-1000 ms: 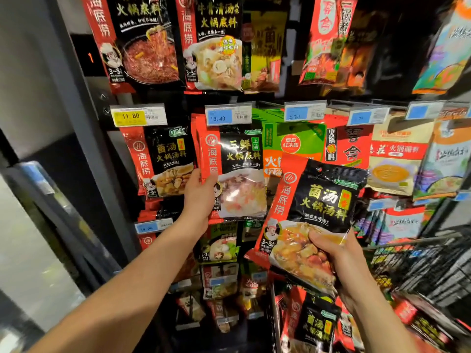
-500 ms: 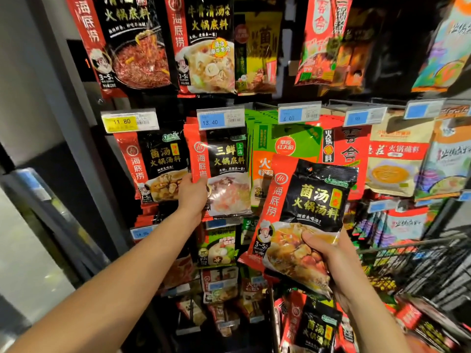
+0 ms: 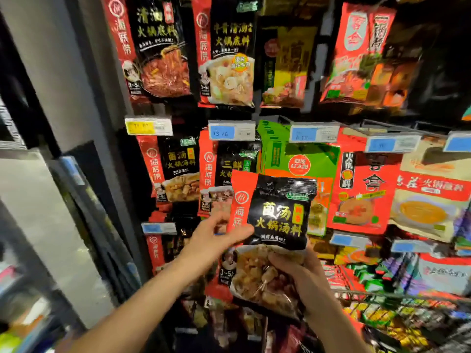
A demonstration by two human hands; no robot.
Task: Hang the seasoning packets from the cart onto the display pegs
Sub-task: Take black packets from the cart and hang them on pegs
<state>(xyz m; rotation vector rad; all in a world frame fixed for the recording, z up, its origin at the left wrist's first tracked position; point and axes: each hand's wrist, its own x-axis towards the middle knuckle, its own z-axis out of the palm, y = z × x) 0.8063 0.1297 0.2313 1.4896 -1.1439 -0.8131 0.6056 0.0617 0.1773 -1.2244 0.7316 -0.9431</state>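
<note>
Right hand [image 3: 300, 276] clamped on seasoning packet [image 3: 277, 215] from below, left hand [image 3: 214, 238] pinching its left edge

In the middle row, the hanging black-and-red mushroom soup packets [image 3: 178, 171] in the far-left column touch the black-and-red packets under the blue price tag [image 3: 221, 174], with no gap between them. A yellow price tag [image 3: 149, 126] sits across the top front of the left column. A dark open strip runs between the upper row's bottom edges and the tags. A grey metal upright [image 3: 76, 98] walls off the left side. The held black-and-red soup packet [image 3: 277, 217] blocks the row's middle. The wire cart rim [image 3: 397, 296] bars the lower right.
</note>
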